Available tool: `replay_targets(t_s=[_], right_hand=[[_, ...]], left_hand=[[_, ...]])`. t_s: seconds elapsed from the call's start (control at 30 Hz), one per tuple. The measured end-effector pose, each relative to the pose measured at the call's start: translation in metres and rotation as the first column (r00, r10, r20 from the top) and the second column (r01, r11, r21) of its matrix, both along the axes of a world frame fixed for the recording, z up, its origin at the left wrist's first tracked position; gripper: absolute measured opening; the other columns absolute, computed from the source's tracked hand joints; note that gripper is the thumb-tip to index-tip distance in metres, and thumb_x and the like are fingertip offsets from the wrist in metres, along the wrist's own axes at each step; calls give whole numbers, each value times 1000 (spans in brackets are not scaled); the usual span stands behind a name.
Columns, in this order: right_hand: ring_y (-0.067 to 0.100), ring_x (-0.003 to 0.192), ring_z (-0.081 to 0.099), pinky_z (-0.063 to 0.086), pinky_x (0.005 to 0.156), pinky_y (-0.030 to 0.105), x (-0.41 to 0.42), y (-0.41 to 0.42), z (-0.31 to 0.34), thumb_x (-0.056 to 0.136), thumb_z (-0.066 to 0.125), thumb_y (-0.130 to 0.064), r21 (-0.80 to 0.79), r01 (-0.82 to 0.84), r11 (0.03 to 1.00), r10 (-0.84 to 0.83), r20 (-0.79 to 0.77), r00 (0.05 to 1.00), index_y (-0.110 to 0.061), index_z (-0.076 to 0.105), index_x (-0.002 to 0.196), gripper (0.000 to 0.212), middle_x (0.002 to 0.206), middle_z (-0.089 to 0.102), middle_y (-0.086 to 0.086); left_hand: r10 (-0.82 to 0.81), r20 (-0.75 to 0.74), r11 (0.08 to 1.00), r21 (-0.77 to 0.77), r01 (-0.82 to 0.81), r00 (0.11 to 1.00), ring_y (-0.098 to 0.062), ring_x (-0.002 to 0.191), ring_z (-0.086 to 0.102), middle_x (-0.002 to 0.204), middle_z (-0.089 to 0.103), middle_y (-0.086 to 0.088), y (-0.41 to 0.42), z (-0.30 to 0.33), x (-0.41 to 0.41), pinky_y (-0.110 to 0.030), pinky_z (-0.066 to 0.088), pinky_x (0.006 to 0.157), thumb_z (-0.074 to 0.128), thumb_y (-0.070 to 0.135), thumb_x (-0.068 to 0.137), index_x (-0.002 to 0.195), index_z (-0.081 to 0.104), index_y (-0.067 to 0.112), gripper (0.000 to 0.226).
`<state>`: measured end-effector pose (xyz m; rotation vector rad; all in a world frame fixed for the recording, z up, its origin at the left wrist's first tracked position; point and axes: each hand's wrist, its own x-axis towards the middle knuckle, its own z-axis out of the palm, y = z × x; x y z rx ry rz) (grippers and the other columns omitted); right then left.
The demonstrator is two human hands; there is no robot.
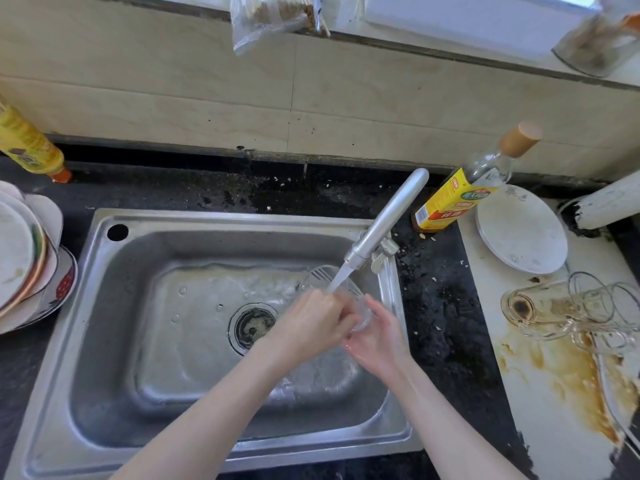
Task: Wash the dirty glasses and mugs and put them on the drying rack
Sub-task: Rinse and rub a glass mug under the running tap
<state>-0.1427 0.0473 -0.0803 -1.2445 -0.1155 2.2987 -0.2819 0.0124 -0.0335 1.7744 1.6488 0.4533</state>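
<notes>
Both bare forearms reach in from the near edge over the steel sink [104,306]. Above its right half, the left hand [311,327] and the right hand [377,337] meet around a small clear glass [360,315]. The left hand's fingers are curled together over the glass and cover most of it; the right hand cups it from below and the right, fingers closed against its side. A stream of water falls from the slanted metal tap [384,223] right onto the left hand's knuckles and the glass, and wets the sink floor around the drain [252,327].

Right of the sink, across a strip of dark counter [440,306] scattered with crumbs, lies a white board [554,393] smeared with brown stains. On it several dirty glasses [568,306] lie tipped on their sides in a cluster, touching one another, one with a dark ring in its bottom. Just beyond them sits a white plate [519,230], and a bottle with a yellow label [464,195] stands at the far side near the tap's base. Stacked plates [24,258] crowd the left edge, with a yellow bottle [27,143] farther back by the wall.
</notes>
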Motion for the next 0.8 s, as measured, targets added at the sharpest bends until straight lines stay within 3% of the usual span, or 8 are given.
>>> replay_targets(t_s=[0.1, 0.17, 0.3, 0.43, 0.5, 0.57, 0.7, 0.8], right_hand=[[30, 86, 65, 53, 80, 40, -2, 3, 0, 76, 68, -46, 24, -119, 993, 117, 68, 991, 0, 62, 110, 57, 99, 67, 19], [24, 82, 64, 54, 76, 34, -3, 3, 0, 80, 59, -53, 66, -217, 974, 201, 192, 961, -7, 65, 110, 55, 95, 68, 14], [18, 88, 64, 55, 67, 30, -4, 9, -2, 95, 32, -56, 165, -387, 907, 315, 341, 886, -14, 60, 124, 59, 109, 69, 11], [23, 97, 65, 51, 80, 36, -12, 15, 16, 90, 45, -50, 280, -387, 879, 306, 292, 906, -13, 62, 117, 49, 113, 67, 12], [26, 100, 66, 54, 82, 42, -13, 15, 22, 80, 59, -55, 343, -473, 812, 354, 356, 865, -13, 59, 120, 58, 115, 66, 10], [25, 99, 67, 55, 86, 43, -11, 17, 30, 77, 63, -54, 317, -632, 707, 469, 459, 754, -15, 57, 122, 60, 114, 66, 8], [23, 98, 67, 56, 80, 31, -17, 19, 47, 84, 54, -58, 161, -903, 398, 633, 664, 397, -21, 52, 129, 58, 120, 64, 7], [14, 70, 62, 53, 59, 25, -24, 9, 43, 88, 53, -53, 179, -856, 485, 503, 744, 440, -18, 49, 122, 49, 109, 61, 3]], left_hand=[[-240, -297, 969, -135, 208, 924, -34, 100, 60, 105, 64, -15, 0, 8, -4, -36, 45, 78, 45, 32, 94, 111, 53, 6, 32], [-269, -202, 946, -239, 219, 942, -33, 102, 59, 105, 65, -15, 1, 7, -11, -33, 43, 77, 49, 27, 92, 109, 57, 5, 29], [109, 271, 983, -169, -64, 956, -5, 77, 63, 83, 72, 4, -3, 0, -27, -25, 48, 77, 69, 16, 82, 83, 73, 16, 4], [580, 527, 804, -249, -539, 621, -8, 53, 59, 55, 64, 1, -1, -5, -21, -22, 47, 55, 63, 20, 88, 59, 57, 18, 30], [750, 515, 627, -353, -694, 416, -6, 38, 52, 39, 55, 3, 5, -9, -20, -17, 44, 44, 52, 29, 94, 52, 53, 13, 45], [819, 468, 534, -413, -738, 331, -6, 31, 42, 32, 45, 5, 9, -14, -21, -17, 36, 39, 49, 34, 95, 46, 45, 12, 53], [855, 383, 496, -414, -763, 349, -10, 39, 22, 36, 22, 12, 7, -24, -11, -26, 18, 44, 50, 35, 93, 46, 25, 20, 56], [827, 415, 529, -348, -774, 378, -10, 50, 28, 48, 29, 10, 4, -30, 1, -28, 22, 50, 45, 33, 96, 53, 33, 18, 47]])
